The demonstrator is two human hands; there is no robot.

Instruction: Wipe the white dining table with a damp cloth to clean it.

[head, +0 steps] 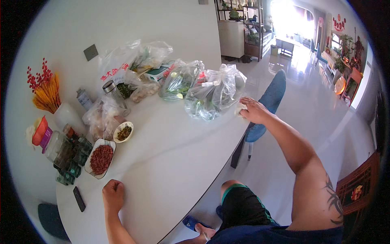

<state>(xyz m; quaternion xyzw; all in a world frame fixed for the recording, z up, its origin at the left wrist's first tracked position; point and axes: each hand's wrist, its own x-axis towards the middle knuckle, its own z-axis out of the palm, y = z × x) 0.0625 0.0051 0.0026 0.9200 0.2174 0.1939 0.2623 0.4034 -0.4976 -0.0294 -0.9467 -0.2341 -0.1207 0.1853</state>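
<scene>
My right hand (253,109) rests at the far right edge of the white table (170,152), its fingers on a crumpled pale cloth or tissue (240,109). Just left of it lies a knotted clear plastic bag with greens (213,94). Curled into a fist, my left hand (113,193) leans on the table near its left end, with nothing seen in it. Beyond that fist stands a rectangular dish of reddish-brown nuts or beans (101,159), and past the dish a small bowl of chopped food (123,132). A black remote control (79,199) lies left of the fist.
Along the wall stand more plastic bags of food (117,65), a glass bottle with a metal lid (114,94), a white vase (69,117), a large glass jar (58,148) and green glasses (73,167). A blue chair (268,100) touches the table's right edge area.
</scene>
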